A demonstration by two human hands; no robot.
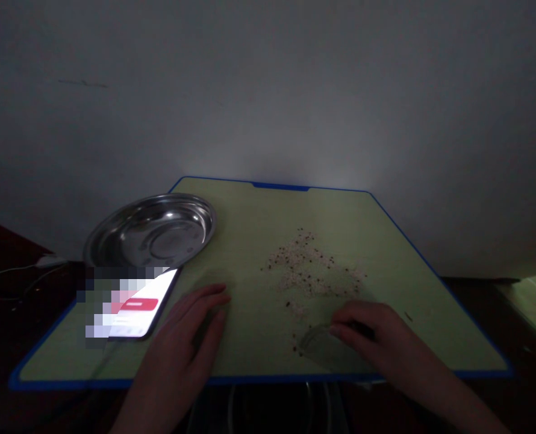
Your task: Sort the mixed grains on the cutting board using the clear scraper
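Small pale grains like rice [302, 259], mixed with several dark bits, lie in a loose spread on the light green tabletop [236, 241]. My right hand [376, 331] is closed in a pinch at the near right of the grains. It grips a clear, thin piece with a curved rim [315, 339], whose exact kind is too dim to make out. A few dark bits lie beside that rim. My left hand [191, 334] rests at the near left of the table, fingers stretched forward and thumb apart, holding nothing. It is close to a lit phone [144, 307].
A wide shiny metal basin [159, 232] stands at the left edge, just beyond the phone. Blue trim [277, 380] borders the table, and a grey wall [268, 90] rises behind it. A round-rimmed thing [279, 410] sits below the front edge. White cables [37, 265] run at far left.
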